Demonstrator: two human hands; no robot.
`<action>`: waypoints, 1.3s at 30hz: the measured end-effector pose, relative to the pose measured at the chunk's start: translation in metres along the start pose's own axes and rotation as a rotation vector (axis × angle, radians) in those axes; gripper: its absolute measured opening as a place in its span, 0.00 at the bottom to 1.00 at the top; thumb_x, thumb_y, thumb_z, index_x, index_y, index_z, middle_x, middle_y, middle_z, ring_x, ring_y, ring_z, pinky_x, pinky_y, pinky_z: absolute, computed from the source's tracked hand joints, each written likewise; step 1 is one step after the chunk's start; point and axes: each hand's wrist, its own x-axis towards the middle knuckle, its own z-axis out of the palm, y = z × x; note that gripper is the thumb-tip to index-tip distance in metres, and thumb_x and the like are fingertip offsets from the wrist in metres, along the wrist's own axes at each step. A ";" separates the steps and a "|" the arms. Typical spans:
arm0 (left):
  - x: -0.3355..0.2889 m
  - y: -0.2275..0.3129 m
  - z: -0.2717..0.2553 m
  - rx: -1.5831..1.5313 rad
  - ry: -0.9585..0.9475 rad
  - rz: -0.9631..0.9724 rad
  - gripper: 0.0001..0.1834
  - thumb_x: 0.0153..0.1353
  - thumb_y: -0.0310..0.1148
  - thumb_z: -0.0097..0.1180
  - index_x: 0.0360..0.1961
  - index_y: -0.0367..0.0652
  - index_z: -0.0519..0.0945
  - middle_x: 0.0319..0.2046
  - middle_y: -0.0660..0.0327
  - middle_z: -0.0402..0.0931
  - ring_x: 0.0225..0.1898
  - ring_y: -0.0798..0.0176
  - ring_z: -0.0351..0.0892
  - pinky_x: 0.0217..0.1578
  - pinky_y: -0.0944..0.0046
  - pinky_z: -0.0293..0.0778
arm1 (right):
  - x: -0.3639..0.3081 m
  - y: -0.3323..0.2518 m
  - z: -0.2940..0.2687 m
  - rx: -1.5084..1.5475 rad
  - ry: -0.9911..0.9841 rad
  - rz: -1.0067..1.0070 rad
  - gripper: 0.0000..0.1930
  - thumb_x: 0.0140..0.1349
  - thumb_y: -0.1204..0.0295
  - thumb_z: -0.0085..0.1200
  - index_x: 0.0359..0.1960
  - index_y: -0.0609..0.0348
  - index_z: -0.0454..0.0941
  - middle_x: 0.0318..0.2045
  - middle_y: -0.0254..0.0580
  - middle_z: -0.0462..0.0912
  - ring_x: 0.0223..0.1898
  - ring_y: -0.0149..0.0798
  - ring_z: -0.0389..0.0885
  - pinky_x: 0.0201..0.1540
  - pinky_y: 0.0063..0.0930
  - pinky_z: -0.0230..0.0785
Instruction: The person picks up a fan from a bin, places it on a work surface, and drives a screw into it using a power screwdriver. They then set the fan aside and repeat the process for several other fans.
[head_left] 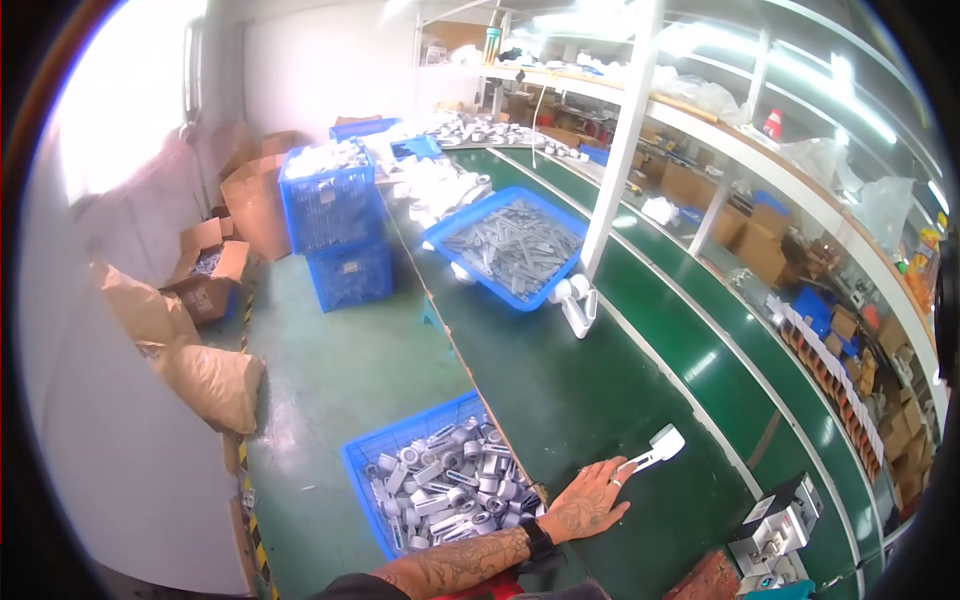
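My left hand (588, 503), with a ring and a dark wristwatch, reaches palm down over the green work surface. Its fingers are stretched out and the thumb stands apart. The fingertips meet the handle end of a white plastic part (664, 446) with a wide head and a slotted handle, which lies on the surface; no grip around it shows. Under my forearm, a blue crate (358, 468) on the left holds many grey-and-white parts (437, 478) with round heads and handles. My right hand is out of view.
A blue tray (440, 240) of flat grey pieces stands farther up the bench, white parts (577, 303) beside it. A small metal device (785, 525) is at lower right. Stacked blue crates (345, 270), paper sacks (212, 385) and cartons stand left. A white post (622, 140) rises beside the tray.
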 end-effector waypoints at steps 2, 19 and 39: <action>-0.004 -0.003 0.003 -0.021 0.036 0.016 0.35 0.65 0.40 0.57 0.69 0.39 0.60 0.64 0.46 0.61 0.62 0.41 0.66 0.63 0.45 0.64 | 0.020 0.015 0.004 -0.022 0.189 0.025 0.38 0.69 0.62 0.59 0.74 0.65 0.54 0.62 0.59 0.72 0.59 0.54 0.75 0.62 0.45 0.69; 0.000 0.012 0.006 0.074 0.118 -0.025 0.34 0.56 0.39 0.69 0.62 0.42 0.71 0.61 0.48 0.67 0.63 0.41 0.66 0.65 0.45 0.62 | 0.056 0.017 -0.024 0.357 0.087 0.379 0.19 0.73 0.59 0.54 0.43 0.68 0.80 0.34 0.40 0.81 0.36 0.34 0.78 0.43 0.31 0.71; 0.046 0.357 0.238 -0.306 -0.548 0.733 0.20 0.64 0.49 0.59 0.38 0.39 0.81 0.25 0.55 0.81 0.27 0.48 0.83 0.29 0.51 0.76 | -0.048 0.050 -0.160 0.713 0.344 0.405 0.23 0.62 0.76 0.62 0.58 0.67 0.72 0.37 0.37 0.79 0.34 0.26 0.73 0.38 0.19 0.65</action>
